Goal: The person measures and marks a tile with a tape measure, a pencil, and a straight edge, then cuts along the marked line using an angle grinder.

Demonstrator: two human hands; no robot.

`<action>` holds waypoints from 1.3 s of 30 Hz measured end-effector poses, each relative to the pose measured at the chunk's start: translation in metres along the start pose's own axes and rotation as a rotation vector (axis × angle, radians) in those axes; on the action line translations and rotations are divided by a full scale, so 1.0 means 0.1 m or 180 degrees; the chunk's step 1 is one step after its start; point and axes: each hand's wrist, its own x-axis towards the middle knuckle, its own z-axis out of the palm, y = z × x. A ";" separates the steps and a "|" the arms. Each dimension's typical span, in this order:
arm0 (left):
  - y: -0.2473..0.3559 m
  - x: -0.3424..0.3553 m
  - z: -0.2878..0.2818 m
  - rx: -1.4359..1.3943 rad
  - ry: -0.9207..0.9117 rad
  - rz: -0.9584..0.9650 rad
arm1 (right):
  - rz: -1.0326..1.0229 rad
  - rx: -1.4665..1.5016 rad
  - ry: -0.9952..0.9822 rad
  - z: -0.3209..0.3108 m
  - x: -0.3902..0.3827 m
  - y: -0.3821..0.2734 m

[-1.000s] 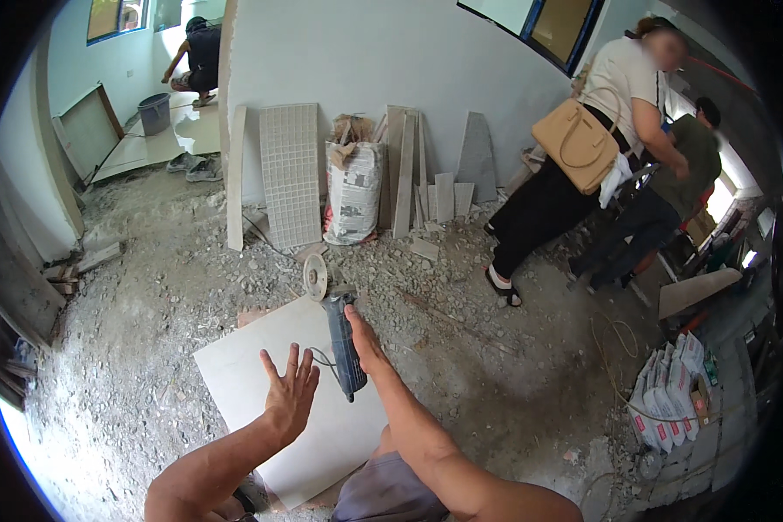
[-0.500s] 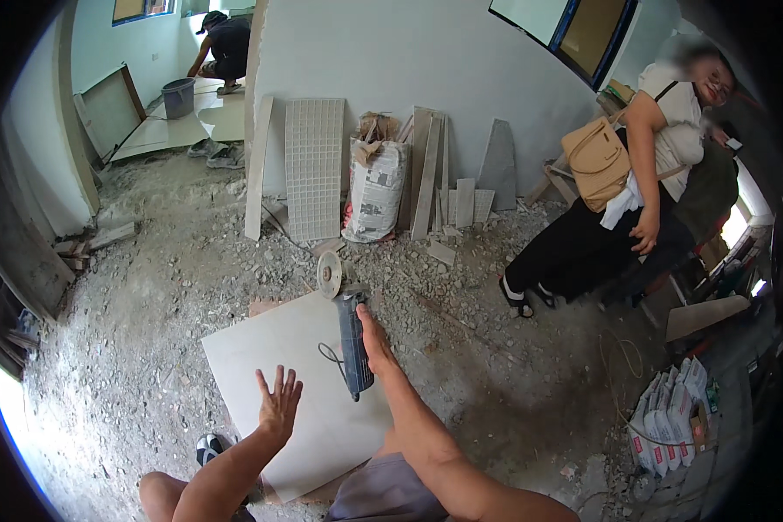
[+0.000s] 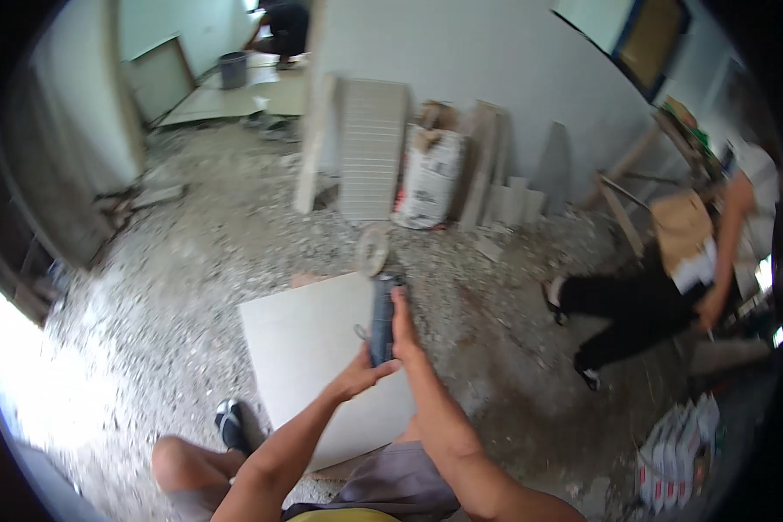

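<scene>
An angle grinder with a dark body stands out in front of me, its round disc at the far end. My right hand lies along the right side of the body, gripping it. Around the near end my left hand is closed, thumb pointing right. A small loop of cord shows beside the body on the left. Beneath the tool lies a large pale square tile on the rubble floor, tilted toward my lap. Some blur hides the fingertips.
Against the wall lean a ribbed tile, offcuts and a stuffed white sack. At right a person with a tan bag walks past; filled bags lie nearer. Another person crouches by a bucket in the back room.
My left hand has come from open above the tile to the near end of the grinder. The view has swung left, and the person at right has moved nearer.
</scene>
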 end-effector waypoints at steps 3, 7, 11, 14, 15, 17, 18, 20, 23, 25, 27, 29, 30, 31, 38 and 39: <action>-0.13 0.15 0.30 -0.0761 -0.0045 0.0483 | -0.0489 -0.0385 0.0005 -0.46 0.39 0.08; -0.25 0.08 0.24 -0.0429 0.0190 0.0279 | -0.0880 -0.0729 0.0428 -0.18 0.18 0.11; -0.22 0.11 0.40 -0.0421 0.0339 0.0468 | -0.0350 -0.1055 0.0166 -0.30 0.04 -0.07; -0.22 0.14 0.49 -0.0528 0.0324 0.0428 | -0.0221 -0.1050 0.0266 -0.39 -0.03 -0.13; -0.21 0.14 0.52 -0.0543 0.0249 0.0350 | -0.0142 -0.1094 0.0373 -0.36 -0.10 -0.18; -0.22 0.16 0.56 -0.0563 0.0165 0.0264 | -0.0017 -0.1150 0.0492 -0.36 -0.11 -0.19; -0.25 0.18 0.56 -0.0587 0.0162 0.0271 | -0.0010 -0.1149 0.0501 -0.36 -0.10 -0.18; -0.31 0.22 0.58 -0.0605 0.0158 0.0271 | -0.0130 -0.1247 0.0452 -0.36 -0.06 -0.15; -0.37 0.24 0.59 -0.0568 0.0229 0.0269 | -0.0071 -0.1309 0.0477 -0.36 -0.03 -0.16; -0.37 0.24 0.58 -0.0618 0.0238 0.0245 | -0.0026 -0.1337 0.0419 -0.33 -0.07 -0.17; -0.33 0.24 0.59 -0.0592 0.0221 0.0250 | -0.0007 -0.1369 0.0373 -0.37 -0.06 -0.18; -0.31 0.24 0.59 -0.0571 0.0222 0.0248 | -0.0053 -0.1411 0.0437 -0.41 0.00 -0.15; -0.31 0.24 0.58 -0.0552 0.0216 0.0219 | -0.0048 -0.1412 0.0430 -0.41 -0.01 -0.15; -0.31 0.24 0.58 -0.0536 0.0208 0.0190 | 0.0020 -0.1419 0.0375 -0.41 -0.02 -0.17; -0.36 0.25 0.52 -0.0532 0.0311 0.0167 | -0.0059 -0.1529 0.0675 -0.25 -0.02 -0.10; -0.35 0.25 0.51 -0.0630 0.0285 0.0185 | -0.0048 -0.1538 0.0670 -0.27 -0.01 -0.09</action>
